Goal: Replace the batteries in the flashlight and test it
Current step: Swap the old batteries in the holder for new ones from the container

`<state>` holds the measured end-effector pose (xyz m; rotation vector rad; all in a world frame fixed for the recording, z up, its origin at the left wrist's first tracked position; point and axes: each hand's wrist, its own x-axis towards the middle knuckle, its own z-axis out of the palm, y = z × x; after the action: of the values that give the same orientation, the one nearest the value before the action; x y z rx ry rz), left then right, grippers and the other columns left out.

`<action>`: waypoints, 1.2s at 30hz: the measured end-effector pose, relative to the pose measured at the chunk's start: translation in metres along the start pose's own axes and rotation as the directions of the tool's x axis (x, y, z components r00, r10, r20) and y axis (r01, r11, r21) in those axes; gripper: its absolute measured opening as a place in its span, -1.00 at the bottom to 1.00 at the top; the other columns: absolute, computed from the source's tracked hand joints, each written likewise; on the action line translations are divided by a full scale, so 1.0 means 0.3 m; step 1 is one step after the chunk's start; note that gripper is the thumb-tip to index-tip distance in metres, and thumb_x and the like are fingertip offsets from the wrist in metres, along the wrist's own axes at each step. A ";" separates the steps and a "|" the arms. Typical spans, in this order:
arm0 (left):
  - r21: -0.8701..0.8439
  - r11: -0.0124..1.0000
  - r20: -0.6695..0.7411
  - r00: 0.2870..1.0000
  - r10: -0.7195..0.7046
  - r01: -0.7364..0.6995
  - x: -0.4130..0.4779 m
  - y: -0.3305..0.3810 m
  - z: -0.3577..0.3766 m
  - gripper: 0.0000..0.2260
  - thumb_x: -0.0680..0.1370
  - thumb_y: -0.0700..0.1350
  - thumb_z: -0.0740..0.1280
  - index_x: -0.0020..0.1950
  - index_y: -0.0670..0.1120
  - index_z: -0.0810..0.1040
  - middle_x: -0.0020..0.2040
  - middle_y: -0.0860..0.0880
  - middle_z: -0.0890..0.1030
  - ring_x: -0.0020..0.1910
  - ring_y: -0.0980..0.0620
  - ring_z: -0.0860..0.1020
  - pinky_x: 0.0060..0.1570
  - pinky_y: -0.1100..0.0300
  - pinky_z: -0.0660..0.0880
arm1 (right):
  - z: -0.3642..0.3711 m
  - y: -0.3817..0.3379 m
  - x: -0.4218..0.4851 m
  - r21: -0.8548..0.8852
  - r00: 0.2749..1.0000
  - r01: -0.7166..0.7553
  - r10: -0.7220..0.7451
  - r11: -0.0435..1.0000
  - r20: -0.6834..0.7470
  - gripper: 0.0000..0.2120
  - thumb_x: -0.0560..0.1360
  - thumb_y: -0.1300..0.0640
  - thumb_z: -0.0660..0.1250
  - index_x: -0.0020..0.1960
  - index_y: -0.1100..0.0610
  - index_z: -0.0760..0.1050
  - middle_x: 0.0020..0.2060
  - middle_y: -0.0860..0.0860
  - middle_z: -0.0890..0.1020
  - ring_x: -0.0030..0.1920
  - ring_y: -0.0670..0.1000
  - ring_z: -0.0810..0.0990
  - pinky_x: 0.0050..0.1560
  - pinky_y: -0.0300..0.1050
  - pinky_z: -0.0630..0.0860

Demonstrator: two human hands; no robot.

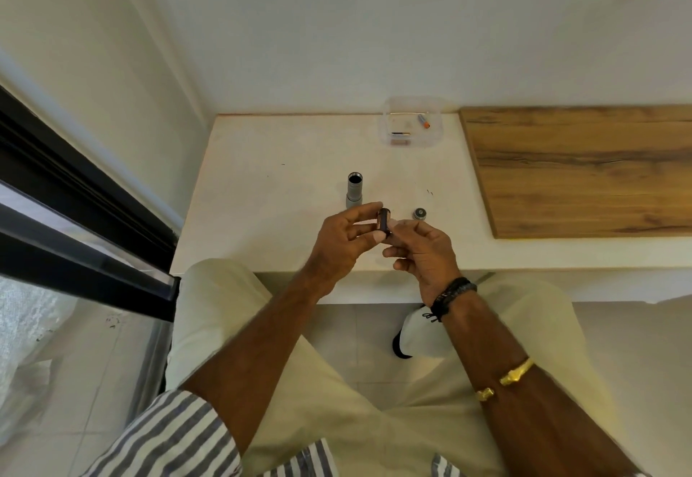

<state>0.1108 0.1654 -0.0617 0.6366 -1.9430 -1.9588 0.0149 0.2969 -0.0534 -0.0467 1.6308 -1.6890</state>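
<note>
Our left hand [342, 242] and right hand [425, 250] both pinch the battery holder [385, 222], probably mid-swap; next we align it into the open flashlight [354, 192].

Flashlight body [354, 192]: grey, matt, looks metal. Battery holder [384, 222]: dark, glossy. Box [389, 128]: clear plastic. Board [576, 169]: matt wood w/ grain. Counter [262, 184]: white, smooth, matt. Bangle [516, 371]: shiny gold-tone metal.

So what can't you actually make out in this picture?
Head view only:
- The dark cylinder between the left hand and right hand: they cover its sides, so batteries inside cannot be told.
- The flashlight body: its open top is just black.
- The clear box: contents too small to count.
- The round cap: too small for detail.
</note>
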 end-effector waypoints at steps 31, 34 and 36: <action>-0.041 0.993 0.092 0.990 -0.105 0.109 0.010 -0.034 -0.039 -0.69 0.55 -0.25 0.41 0.30 -0.20 0.58 0.12 -0.13 0.69 0.07 -0.02 0.69 0.06 0.23 0.58 | -0.067 -0.014 0.026 -0.536 0.863 0.498 -0.452 0.682 0.227 -0.83 0.49 0.23 0.51 0.08 0.10 0.71 -0.12 -0.03 0.76 -0.14 -0.03 0.75 0.04 -0.06 0.70; -0.055 0.993 0.106 0.989 -0.102 0.108 0.009 -0.033 -0.038 -0.70 0.55 -0.26 0.41 0.29 -0.22 0.59 0.10 -0.14 0.70 0.06 -0.03 0.69 0.09 0.17 0.60 | -0.065 -0.017 0.025 -0.548 0.843 0.528 -0.479 0.649 0.245 -0.80 0.49 0.27 0.48 0.06 0.05 0.70 -0.14 -0.10 0.73 -0.23 -0.08 0.72 -0.07 -0.22 0.67; -0.069 0.992 0.115 0.988 -0.099 0.108 0.009 -0.031 -0.036 -0.70 0.56 -0.26 0.40 0.29 -0.23 0.59 0.08 -0.11 0.71 0.06 -0.03 0.69 0.06 0.19 0.60 | -0.059 -0.016 0.026 -0.546 0.820 0.561 -0.507 0.622 0.265 -0.77 0.47 0.33 0.45 0.04 0.07 0.71 -0.15 -0.07 0.73 -0.30 -0.15 0.66 -0.16 -0.34 0.59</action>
<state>0.1150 0.1551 -0.0711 0.6328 -1.9250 -2.1627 -0.0020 0.3070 -0.0561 -1.0146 2.1713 -1.4404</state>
